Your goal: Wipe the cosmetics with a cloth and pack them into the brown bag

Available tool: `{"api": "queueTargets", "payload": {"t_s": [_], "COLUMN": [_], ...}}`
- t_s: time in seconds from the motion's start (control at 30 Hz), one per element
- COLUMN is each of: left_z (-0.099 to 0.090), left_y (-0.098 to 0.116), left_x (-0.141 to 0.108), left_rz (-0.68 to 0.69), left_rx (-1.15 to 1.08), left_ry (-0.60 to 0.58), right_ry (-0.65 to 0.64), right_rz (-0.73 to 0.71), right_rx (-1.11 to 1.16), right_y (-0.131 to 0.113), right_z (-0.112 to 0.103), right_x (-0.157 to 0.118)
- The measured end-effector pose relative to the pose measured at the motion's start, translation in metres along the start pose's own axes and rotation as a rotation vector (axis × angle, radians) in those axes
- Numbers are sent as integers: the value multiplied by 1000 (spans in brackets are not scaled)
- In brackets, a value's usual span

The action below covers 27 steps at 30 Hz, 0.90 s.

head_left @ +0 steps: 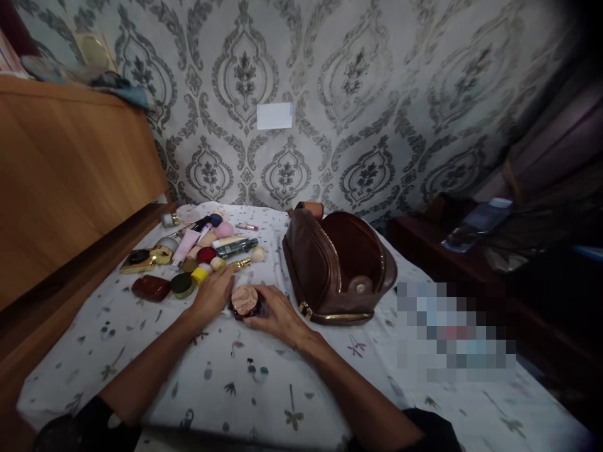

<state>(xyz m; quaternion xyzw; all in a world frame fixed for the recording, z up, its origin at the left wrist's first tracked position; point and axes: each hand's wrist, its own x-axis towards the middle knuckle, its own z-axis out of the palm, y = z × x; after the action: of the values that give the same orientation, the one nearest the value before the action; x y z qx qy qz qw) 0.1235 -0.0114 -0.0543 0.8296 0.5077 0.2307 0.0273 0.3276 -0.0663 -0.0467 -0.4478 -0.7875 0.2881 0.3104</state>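
My right hand [279, 315] grips a small round jar [244, 300] by its side. The jar has a marbled pinkish-brown lid and a dark red body, and it is low over the white patterned cloth. Stretched forward, the fingers of my left hand [213, 292] rest by the pile of cosmetics, just left of the jar; I see nothing held in them. Beside that hand are a yellow-capped pot [200, 275], a dark green-lidded jar [182, 285] and a gold tube [242, 264]. To the right stands a brown leather cosmetic bag [311, 267] with its top unzipped.
Several more cosmetics lie at the left: a pink tube [187, 243], a dark green tube [236, 247], a pink sponge [224, 230] and a brown case [151, 288]. A wooden cabinet [75, 169] borders the left side. At right are a plastic bottle [478, 225] and a blurred-out patch.
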Motion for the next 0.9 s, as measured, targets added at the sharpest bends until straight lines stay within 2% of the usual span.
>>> {"api": "queueTargets", "payload": {"t_s": [0.07, 0.23, 0.37, 0.7, 0.9], "left_z": [-3, -14, -16, -12, -19], "left_y": [-2, -12, -18, -18, -9], "left_x": [-1, -5, -8, -4, -3], "left_rz": [43, 296, 350, 218, 142], "left_rx": [-27, -16, 80, -58, -168], "left_ry": [-1, -59, -38, 49, 187], "right_ry": [3, 24, 16, 44, 44], "right_rz": [-6, -16, -29, 0, -20], "right_rx": [-11, -37, -35, -25, -15], "right_y": [1, 2, 1, 1, 2], "right_z": [2, 6, 5, 6, 4], "right_x": [1, 2, 2, 3, 5]}}
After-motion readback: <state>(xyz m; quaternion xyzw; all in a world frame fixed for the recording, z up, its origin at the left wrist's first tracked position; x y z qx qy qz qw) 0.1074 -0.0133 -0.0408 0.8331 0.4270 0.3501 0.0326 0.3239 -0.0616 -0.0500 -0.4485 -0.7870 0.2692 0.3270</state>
